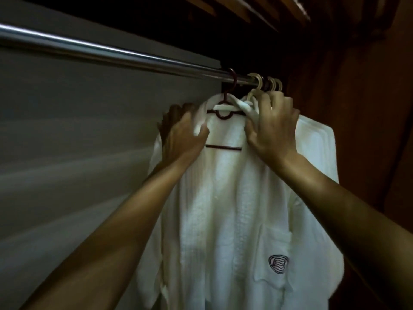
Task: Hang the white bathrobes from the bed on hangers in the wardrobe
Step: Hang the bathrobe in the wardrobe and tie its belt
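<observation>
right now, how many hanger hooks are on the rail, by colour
dark hooks: 1
cream hooks: 3
total: 4 hooks showing on the rail

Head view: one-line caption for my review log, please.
The left hand and right hand grip the shoulders of a white bathrobe hanging on a dark hanger from the wardrobe rail.
</observation>
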The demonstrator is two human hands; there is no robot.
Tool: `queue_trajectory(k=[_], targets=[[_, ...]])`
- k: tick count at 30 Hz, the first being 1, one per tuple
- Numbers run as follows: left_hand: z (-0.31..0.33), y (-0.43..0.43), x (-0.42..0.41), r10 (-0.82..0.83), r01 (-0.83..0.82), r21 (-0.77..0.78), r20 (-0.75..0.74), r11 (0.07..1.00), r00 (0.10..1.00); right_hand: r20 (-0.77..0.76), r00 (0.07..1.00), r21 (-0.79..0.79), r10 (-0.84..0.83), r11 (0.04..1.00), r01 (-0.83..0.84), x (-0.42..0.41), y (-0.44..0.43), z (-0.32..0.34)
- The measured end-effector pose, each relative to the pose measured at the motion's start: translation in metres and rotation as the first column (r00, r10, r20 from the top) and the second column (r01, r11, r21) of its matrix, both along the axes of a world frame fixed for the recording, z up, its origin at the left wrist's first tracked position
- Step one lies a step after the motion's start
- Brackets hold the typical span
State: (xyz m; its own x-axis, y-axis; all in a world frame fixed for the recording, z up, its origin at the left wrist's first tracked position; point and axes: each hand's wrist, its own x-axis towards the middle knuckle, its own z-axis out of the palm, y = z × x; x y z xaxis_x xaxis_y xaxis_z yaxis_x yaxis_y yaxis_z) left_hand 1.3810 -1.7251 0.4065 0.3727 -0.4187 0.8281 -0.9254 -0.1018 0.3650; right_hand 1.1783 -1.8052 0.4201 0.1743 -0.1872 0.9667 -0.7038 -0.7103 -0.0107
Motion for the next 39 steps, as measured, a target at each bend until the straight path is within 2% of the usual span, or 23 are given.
queue_trajectory(k=[2,6,8,11,13,16,19,21,23,24,26,27,28,29,30,32,34,35,37,39], targets=[[-0.026,0.002,-0.003,-0.031,0.028,-0.054,-0.059,0.998,0.998,0.023,0.996,-0.048,-0.080,0.996,0.081,-0.002,0.010,-0.022],[-0.071,-0.001,-0.011,-0.057,0.082,0.089,-0.257,0.993,0.965,0.023,0.998,0.125,-0.053,0.991,0.050,0.001,0.005,-0.072],[-0.083,-0.002,-0.006,-0.086,0.130,0.100,-0.361,0.987,0.929,0.077,0.996,0.240,0.052,0.968,-0.069,-0.003,0.001,-0.091],[-0.080,-0.002,-0.016,-0.180,0.187,-0.029,-0.446,0.982,0.877,0.273,0.928,0.357,0.253,0.869,-0.342,0.001,0.009,-0.096],[-0.069,-0.002,-0.043,-0.283,0.256,-0.119,-0.409,0.959,0.868,0.317,0.880,0.324,0.352,0.832,-0.450,0.015,0.019,-0.089],[-0.069,-0.001,-0.069,-0.389,0.340,-0.196,-0.330,0.920,0.860,0.317,0.850,0.271,0.420,0.819,-0.505,0.028,0.026,-0.083],[-0.081,0.005,-0.062,-0.414,0.388,-0.146,-0.345,0.910,0.842,0.268,0.868,0.308,0.418,0.816,-0.489,0.022,0.020,-0.085],[-0.081,0.013,-0.053,-0.382,0.388,-0.049,-0.329,0.920,0.864,0.197,0.892,0.352,0.407,0.820,-0.452,0.013,0.017,-0.080],[-0.070,0.025,-0.043,-0.342,0.357,0.011,-0.263,0.934,0.902,0.112,0.923,0.324,0.368,0.865,-0.384,0.003,0.017,-0.064],[-0.062,0.030,-0.035,-0.319,0.321,-0.021,-0.205,0.947,0.926,0.089,0.942,0.278,0.322,0.901,-0.334,-0.004,0.016,-0.052],[-0.040,0.033,-0.008,-0.223,0.194,-0.209,-0.129,0.959,0.966,0.092,0.975,0.176,0.201,0.961,-0.214,-0.017,0.010,-0.027],[-0.029,0.029,0.010,-0.138,0.102,-0.282,-0.111,0.954,0.984,0.080,0.987,0.169,0.142,0.974,-0.154,-0.023,0.006,-0.018],[-0.019,0.025,0.029,-0.038,0.007,-0.269,-0.113,0.963,0.993,0.034,0.994,0.209,0.108,0.972,-0.112,-0.027,0.002,-0.012],[-0.011,0.021,0.046,0.019,-0.043,-0.177,-0.133,0.983,0.991,-0.028,0.993,0.282,0.116,0.954,-0.104,-0.031,-0.003,-0.008],[-0.009,0.018,0.065,-0.006,0.000,-0.034,-0.177,0.999,0.984,-0.091,0.984,0.369,0.156,0.923,-0.113,-0.035,-0.006,-0.006],[-0.015,0.021,0.088,-0.221,0.287,0.147,-0.351,0.947,0.910,-0.157,0.963,0.464,0.221,0.877,-0.125,-0.046,-0.012,-0.005],[-0.034,0.030,0.105,-0.362,0.451,0.153,-0.401,0.879,0.841,-0.119,0.958,0.540,0.262,0.826,-0.159,-0.065,-0.014,-0.005],[-0.044,0.034,0.111,-0.364,0.453,0.156,-0.397,0.878,0.842,-0.048,0.948,0.615,0.315,0.757,-0.220,-0.075,-0.013,-0.007],[-0.066,0.035,0.121,-0.340,0.447,0.167,-0.438,0.879,0.832,0.140,0.906,0.759,0.400,0.543,-0.358,-0.096,-0.011,-0.022],[-0.093,0.032,0.127,-0.237,0.413,0.246,-0.528,0.877,0.816,0.279,0.875,0.830,0.397,0.359,-0.427,-0.112,-0.011,-0.046]])
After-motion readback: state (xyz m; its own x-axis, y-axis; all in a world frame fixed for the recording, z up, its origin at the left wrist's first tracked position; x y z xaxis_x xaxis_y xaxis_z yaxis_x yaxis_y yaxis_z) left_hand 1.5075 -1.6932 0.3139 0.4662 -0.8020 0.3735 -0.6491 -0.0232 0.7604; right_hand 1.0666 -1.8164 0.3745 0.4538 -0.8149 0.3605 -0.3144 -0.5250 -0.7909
